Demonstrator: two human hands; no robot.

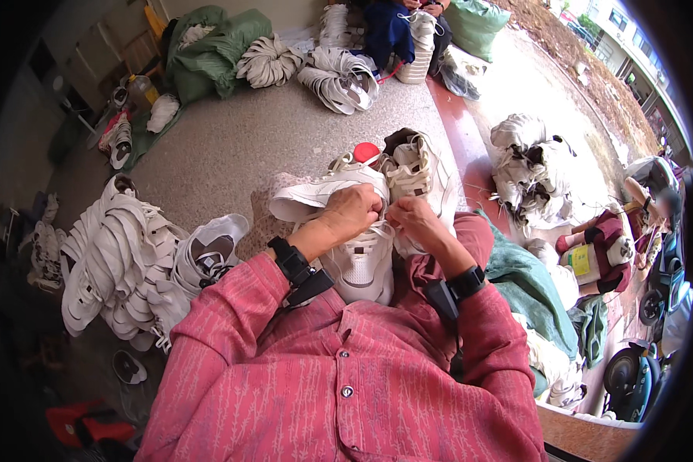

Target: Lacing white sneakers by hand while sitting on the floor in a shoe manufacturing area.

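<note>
1. The shoe (362, 273) lies at the lap, its lacing just under the fingers.
2. Left hand (351, 211) and right hand (420, 220) nearly meet over the shoe, palms down, fingers bunched narrow; whether they pinch a lace, I cannot tell.
3. Beyond the shoe: a red disc (366, 152).
4. Left of the shoe: a heap (123, 258) of uppers.
5. Far beyond the shoe: another person (386, 35).

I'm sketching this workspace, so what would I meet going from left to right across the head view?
Large stack of white shoe uppers → single upper with brown lining → left fingers → right fingers → loose pile of white shoes → teal scooter.
</note>
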